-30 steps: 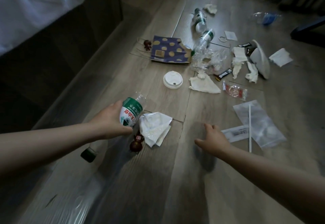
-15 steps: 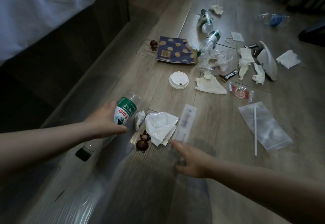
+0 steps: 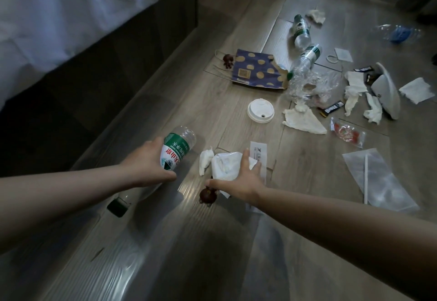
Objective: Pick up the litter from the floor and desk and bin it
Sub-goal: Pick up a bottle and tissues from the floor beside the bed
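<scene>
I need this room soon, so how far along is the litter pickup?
Early. No bin is in view, so nothing shows as binned. In hand: the left hand grips a green-label bottle; the right hand rests on a white crumpled wrapper. Left on the floor: the cup lid, polka-dot bag, other bottles, tissues and a clear bag with a straw.

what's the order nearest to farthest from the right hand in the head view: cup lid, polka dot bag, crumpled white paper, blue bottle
1. crumpled white paper, directly under the right hand
2. cup lid, ahead of the hand
3. polka dot bag, beyond the lid
4. blue bottle, far right corner
</scene>
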The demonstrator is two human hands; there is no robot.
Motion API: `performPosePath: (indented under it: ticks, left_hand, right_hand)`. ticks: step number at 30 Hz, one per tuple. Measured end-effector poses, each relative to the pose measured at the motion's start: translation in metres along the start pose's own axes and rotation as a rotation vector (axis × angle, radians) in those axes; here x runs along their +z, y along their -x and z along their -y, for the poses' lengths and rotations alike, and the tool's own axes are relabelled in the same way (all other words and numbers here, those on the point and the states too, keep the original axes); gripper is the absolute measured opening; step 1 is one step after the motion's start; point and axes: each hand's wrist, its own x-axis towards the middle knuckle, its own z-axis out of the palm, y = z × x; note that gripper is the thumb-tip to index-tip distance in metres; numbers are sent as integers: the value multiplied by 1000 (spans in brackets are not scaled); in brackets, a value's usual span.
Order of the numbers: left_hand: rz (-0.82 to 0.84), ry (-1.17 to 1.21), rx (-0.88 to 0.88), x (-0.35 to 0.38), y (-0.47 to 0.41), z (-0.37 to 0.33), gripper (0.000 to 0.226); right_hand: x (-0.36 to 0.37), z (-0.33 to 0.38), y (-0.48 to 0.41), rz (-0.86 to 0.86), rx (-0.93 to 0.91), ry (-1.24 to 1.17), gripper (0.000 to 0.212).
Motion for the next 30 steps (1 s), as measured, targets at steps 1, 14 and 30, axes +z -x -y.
performPosePath:
  ticks: [1,14,30]
  left_hand:
    - [2,-2,-2,1,0,2,88]
    - [-28,22,-43,3,-10,27,94]
    - [-23,13,-78,-2,-9,47,98]
  right_hand:
    - [6,7,-1,-3,18,38,145]
    - [23,28,-9,28,63,382,134]
    - [5,63,-33,-62,116,222,133]
